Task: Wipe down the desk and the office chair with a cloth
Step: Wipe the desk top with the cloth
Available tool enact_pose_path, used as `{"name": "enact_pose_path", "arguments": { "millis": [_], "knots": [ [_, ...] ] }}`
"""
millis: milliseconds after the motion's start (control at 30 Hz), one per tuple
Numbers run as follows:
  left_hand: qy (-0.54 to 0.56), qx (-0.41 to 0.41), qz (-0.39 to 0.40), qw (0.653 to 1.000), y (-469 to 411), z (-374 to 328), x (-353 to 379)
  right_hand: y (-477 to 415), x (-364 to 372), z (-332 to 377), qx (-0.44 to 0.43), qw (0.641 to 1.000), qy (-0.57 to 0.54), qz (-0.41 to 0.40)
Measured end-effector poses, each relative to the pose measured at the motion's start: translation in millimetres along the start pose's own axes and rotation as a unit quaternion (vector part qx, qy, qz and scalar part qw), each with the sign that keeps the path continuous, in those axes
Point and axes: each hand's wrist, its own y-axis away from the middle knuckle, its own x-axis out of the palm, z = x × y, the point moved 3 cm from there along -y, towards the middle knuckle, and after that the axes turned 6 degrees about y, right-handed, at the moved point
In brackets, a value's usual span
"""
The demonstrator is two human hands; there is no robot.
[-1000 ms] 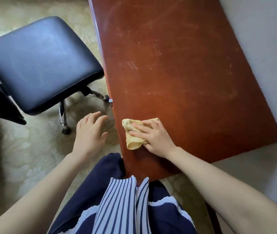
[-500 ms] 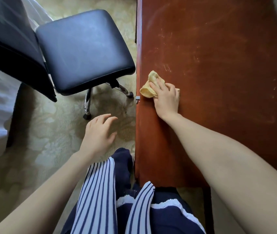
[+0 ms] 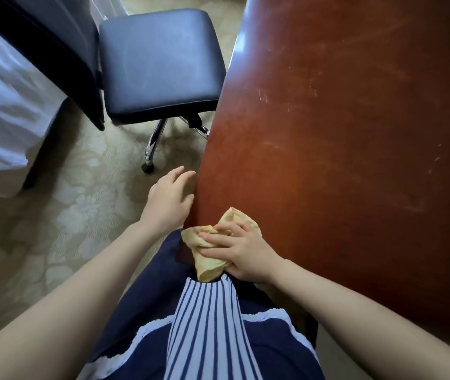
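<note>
The reddish-brown desk [image 3: 342, 133] fills the right side, its top marked with scratches and smears. At the desk's near left corner, my right hand [image 3: 245, 250] presses a crumpled yellow cloth [image 3: 207, 259], fingers spread and bent over it; part of the cloth hangs past the edge. Beside the desk's left edge my left hand [image 3: 167, 201] hovers over the floor with relaxed fingers, holding nothing. The office chair [image 3: 160, 64], with a dark padded seat and dark backrest, stands left of the desk.
Chrome chair legs with a castor [image 3: 148, 165] stand on patterned beige carpet [image 3: 67, 229]. White bedding [image 3: 1, 105] lies at the far left behind the chair's backrest. A pale wall runs along the desk's right side. My striped and navy clothing fills the bottom centre.
My right hand has pulled the cloth back along the desk's left edge to the near corner. My left hand has moved closer to the desk edge. The view has shifted.
</note>
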Motion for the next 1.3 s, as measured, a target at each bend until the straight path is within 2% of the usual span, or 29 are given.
{"name": "enact_pose_path", "arguments": {
  "millis": [133,267,500,600,700,800,933,1033,1200,1300],
  "knots": [
    [-0.040,0.030,0.043,0.998,0.5,-20.9,23.2,43.0,-4.0,-16.5,-0.061,0.998,0.016,0.015],
    [-0.125,0.036,0.092,0.987,-6.6,-31.7,37.4,78.8,-14.0,-49.5,-0.037,0.999,0.038,-0.012],
    [-0.228,0.032,0.131,0.964,-30.3,-40.1,32.2,94.8,-36.7,-122.0,0.094,0.986,0.112,-0.084],
    [-0.262,0.033,0.154,0.952,-37.9,-39.4,28.7,70.6,-48.5,-151.7,0.191,0.970,0.110,-0.103],
    [-0.269,0.040,0.166,0.948,-40.6,-38.9,30.4,40.2,-61.9,-176.6,0.304,0.943,0.096,-0.098],
    [-0.252,0.042,0.167,0.952,-42.3,-37.0,32.2,5.5,-67.3,-200.0,0.424,0.899,0.090,-0.069],
    [-0.252,0.039,0.168,0.952,-47.6,-36.7,32.8,-41.2,-61.6,-203.1,0.504,0.859,0.074,-0.048],
    [-0.272,0.040,0.173,0.946,-48.8,-36.9,29.9,-66.9,-47.6,-180.3,0.482,0.874,0.056,-0.031],
    [-0.295,0.041,0.167,0.940,-51.5,-36.4,22.1,-56.2,-27.7,-139.0,0.340,0.938,0.047,-0.040],
    [-0.309,0.038,0.149,0.938,-58.9,-35.4,11.9,-25.2,-25.4,-121.1,0.262,0.961,0.038,-0.079]
  ]
}}
